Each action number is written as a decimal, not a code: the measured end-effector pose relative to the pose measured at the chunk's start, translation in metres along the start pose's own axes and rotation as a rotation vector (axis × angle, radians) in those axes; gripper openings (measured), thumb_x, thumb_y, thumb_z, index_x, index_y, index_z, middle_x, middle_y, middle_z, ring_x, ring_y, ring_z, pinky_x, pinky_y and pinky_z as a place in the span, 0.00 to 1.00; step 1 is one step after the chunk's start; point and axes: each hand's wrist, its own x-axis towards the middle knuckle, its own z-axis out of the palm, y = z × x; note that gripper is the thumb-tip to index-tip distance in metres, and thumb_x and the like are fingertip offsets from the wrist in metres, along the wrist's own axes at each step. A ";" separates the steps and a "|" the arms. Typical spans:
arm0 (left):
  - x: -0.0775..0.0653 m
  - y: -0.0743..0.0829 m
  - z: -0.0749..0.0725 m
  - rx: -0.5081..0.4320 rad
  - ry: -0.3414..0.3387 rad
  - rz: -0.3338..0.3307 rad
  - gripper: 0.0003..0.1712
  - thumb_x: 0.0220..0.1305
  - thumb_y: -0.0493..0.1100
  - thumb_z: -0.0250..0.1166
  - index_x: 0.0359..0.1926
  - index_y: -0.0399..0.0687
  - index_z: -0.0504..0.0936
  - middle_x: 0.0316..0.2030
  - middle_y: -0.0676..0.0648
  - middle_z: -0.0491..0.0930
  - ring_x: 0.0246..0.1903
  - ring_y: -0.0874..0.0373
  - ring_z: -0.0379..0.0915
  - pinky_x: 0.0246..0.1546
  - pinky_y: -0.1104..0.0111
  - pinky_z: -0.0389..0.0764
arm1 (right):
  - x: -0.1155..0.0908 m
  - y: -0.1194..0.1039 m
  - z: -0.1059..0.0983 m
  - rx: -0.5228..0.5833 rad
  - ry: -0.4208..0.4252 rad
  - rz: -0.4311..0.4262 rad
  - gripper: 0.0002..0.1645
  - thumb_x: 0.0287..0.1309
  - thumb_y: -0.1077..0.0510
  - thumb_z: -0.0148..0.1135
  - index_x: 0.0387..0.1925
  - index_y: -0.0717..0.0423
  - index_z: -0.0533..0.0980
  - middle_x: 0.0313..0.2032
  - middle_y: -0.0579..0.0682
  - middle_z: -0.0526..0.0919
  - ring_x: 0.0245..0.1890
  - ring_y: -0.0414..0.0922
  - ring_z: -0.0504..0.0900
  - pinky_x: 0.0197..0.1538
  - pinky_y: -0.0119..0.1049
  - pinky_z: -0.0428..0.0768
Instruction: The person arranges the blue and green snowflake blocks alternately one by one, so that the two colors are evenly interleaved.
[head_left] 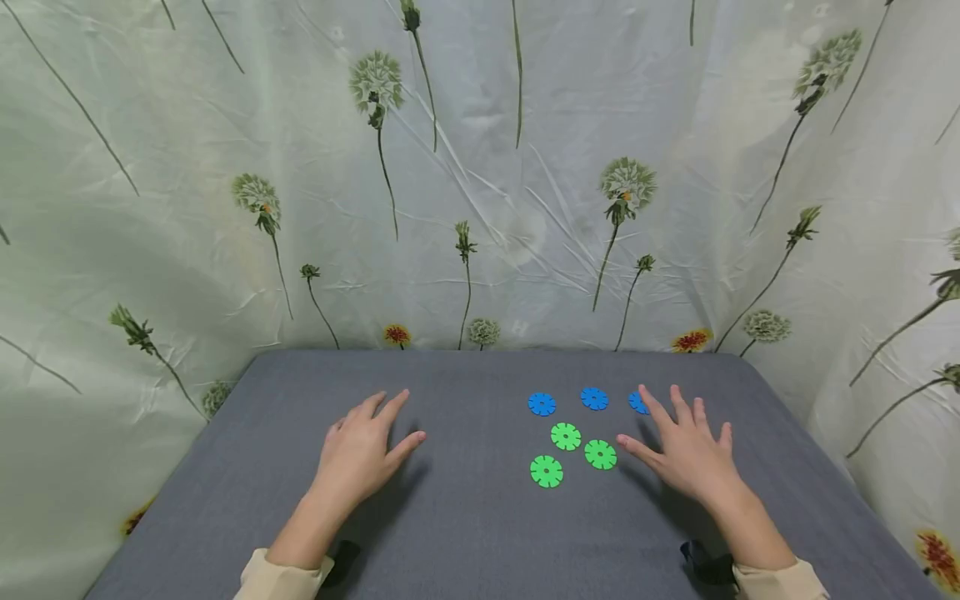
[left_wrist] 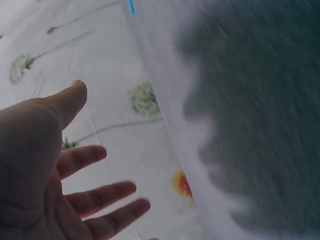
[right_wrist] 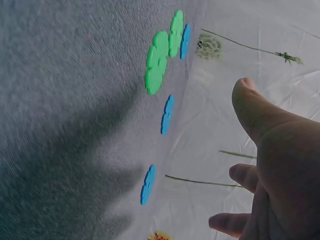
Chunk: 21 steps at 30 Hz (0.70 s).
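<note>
Head view: behind and around everything hangs a pale, creased curtain [head_left: 300, 125] printed with dandelions. In front of it is a grey cloth-covered table [head_left: 465, 517]. Both my hands hover above it, well apart, casting shadows. My left hand [head_left: 358, 457] is empty, fingers extended and thumb apart, off to the left of the discs. My right hand [head_left: 692, 454] is empty too, fingers spread, just right of them. Six notched plastic discs lie flat: three green discs [head_left: 547, 479] loosely grouped nearer me, and three blue discs [head_left: 594, 392] in a row farther back, the rightmost partly hidden by my index finger. My right wrist view shows that hand clear of the discs. I judge this a ready stage, before any grasp; picking one up would call for lowering my right hand and pinching its thin rim.
</note>
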 end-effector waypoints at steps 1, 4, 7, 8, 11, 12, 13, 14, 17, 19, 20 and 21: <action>0.000 0.003 0.001 -0.016 0.000 0.020 0.42 0.72 0.65 0.69 0.79 0.55 0.73 0.72 0.34 0.75 0.68 0.33 0.76 0.62 0.32 0.77 | 0.001 0.001 -0.001 0.001 -0.001 -0.001 0.60 0.68 0.21 0.58 0.87 0.45 0.52 0.81 0.77 0.49 0.77 0.86 0.47 0.67 0.91 0.46; 0.002 0.012 0.004 -0.082 -0.013 0.077 0.37 0.72 0.63 0.70 0.75 0.55 0.78 0.66 0.39 0.81 0.61 0.39 0.82 0.56 0.37 0.82 | 0.005 0.006 -0.004 -0.007 -0.001 -0.007 0.58 0.69 0.23 0.59 0.86 0.49 0.55 0.80 0.78 0.54 0.76 0.85 0.52 0.67 0.89 0.52; 0.003 0.023 0.007 -0.153 -0.046 0.132 0.33 0.72 0.60 0.72 0.72 0.56 0.81 0.61 0.43 0.83 0.56 0.44 0.84 0.51 0.41 0.85 | 0.011 0.013 -0.006 -0.026 0.013 -0.029 0.56 0.71 0.26 0.60 0.85 0.54 0.58 0.77 0.79 0.60 0.72 0.83 0.63 0.64 0.86 0.64; 0.003 0.026 0.008 -0.174 -0.059 0.150 0.32 0.71 0.59 0.72 0.71 0.56 0.82 0.60 0.44 0.84 0.56 0.46 0.84 0.50 0.42 0.85 | 0.013 0.016 -0.006 -0.030 0.013 -0.033 0.55 0.71 0.27 0.61 0.84 0.55 0.59 0.76 0.79 0.62 0.70 0.83 0.67 0.62 0.85 0.67; 0.004 0.035 0.011 -0.229 -0.106 0.216 0.29 0.71 0.57 0.73 0.68 0.54 0.84 0.58 0.45 0.84 0.55 0.47 0.84 0.49 0.43 0.85 | 0.021 0.025 -0.008 -0.039 0.004 -0.038 0.54 0.72 0.30 0.62 0.82 0.60 0.61 0.72 0.81 0.67 0.63 0.81 0.75 0.54 0.82 0.75; 0.005 0.038 0.013 -0.241 -0.124 0.242 0.28 0.71 0.56 0.73 0.68 0.54 0.84 0.58 0.46 0.84 0.56 0.47 0.84 0.49 0.44 0.85 | 0.024 0.028 -0.009 -0.036 -0.005 -0.037 0.53 0.72 0.31 0.62 0.82 0.61 0.61 0.70 0.81 0.68 0.61 0.81 0.76 0.51 0.81 0.77; 0.005 0.041 0.014 -0.253 -0.144 0.269 0.28 0.72 0.56 0.73 0.67 0.53 0.85 0.57 0.45 0.84 0.56 0.47 0.84 0.50 0.44 0.85 | 0.027 0.031 -0.010 -0.031 -0.015 -0.034 0.53 0.73 0.31 0.63 0.81 0.63 0.62 0.69 0.81 0.69 0.61 0.81 0.77 0.51 0.80 0.78; 0.006 0.043 0.016 -0.262 -0.166 0.297 0.27 0.72 0.56 0.72 0.67 0.52 0.85 0.57 0.46 0.84 0.56 0.47 0.84 0.50 0.45 0.85 | 0.030 0.035 -0.010 -0.029 -0.022 -0.033 0.52 0.73 0.32 0.63 0.80 0.64 0.63 0.68 0.81 0.70 0.60 0.80 0.77 0.50 0.78 0.79; 0.009 0.051 0.020 -0.284 -0.239 0.375 0.26 0.73 0.55 0.71 0.67 0.52 0.85 0.56 0.46 0.84 0.55 0.49 0.83 0.50 0.48 0.85 | 0.038 0.044 -0.010 -0.011 -0.041 -0.040 0.50 0.73 0.35 0.64 0.78 0.68 0.65 0.64 0.82 0.73 0.57 0.77 0.79 0.50 0.73 0.81; 0.010 0.055 0.023 -0.285 -0.292 0.415 0.26 0.74 0.56 0.71 0.67 0.53 0.85 0.56 0.48 0.83 0.54 0.52 0.83 0.51 0.50 0.84 | 0.043 0.049 -0.009 0.000 -0.057 -0.045 0.49 0.74 0.37 0.65 0.77 0.70 0.65 0.61 0.81 0.75 0.55 0.74 0.81 0.50 0.70 0.82; 0.011 0.057 0.025 -0.281 -0.318 0.428 0.26 0.74 0.56 0.71 0.67 0.55 0.85 0.56 0.50 0.83 0.54 0.54 0.82 0.51 0.52 0.83 | 0.045 0.051 -0.009 0.005 -0.064 -0.046 0.48 0.74 0.38 0.65 0.76 0.71 0.66 0.60 0.81 0.76 0.54 0.73 0.81 0.50 0.68 0.82; 0.011 0.059 0.027 -0.281 -0.342 0.442 0.25 0.74 0.56 0.71 0.67 0.56 0.85 0.55 0.51 0.83 0.53 0.56 0.82 0.51 0.54 0.83 | 0.047 0.053 -0.009 0.012 -0.072 -0.047 0.48 0.74 0.39 0.65 0.76 0.72 0.66 0.59 0.80 0.77 0.54 0.73 0.81 0.51 0.68 0.82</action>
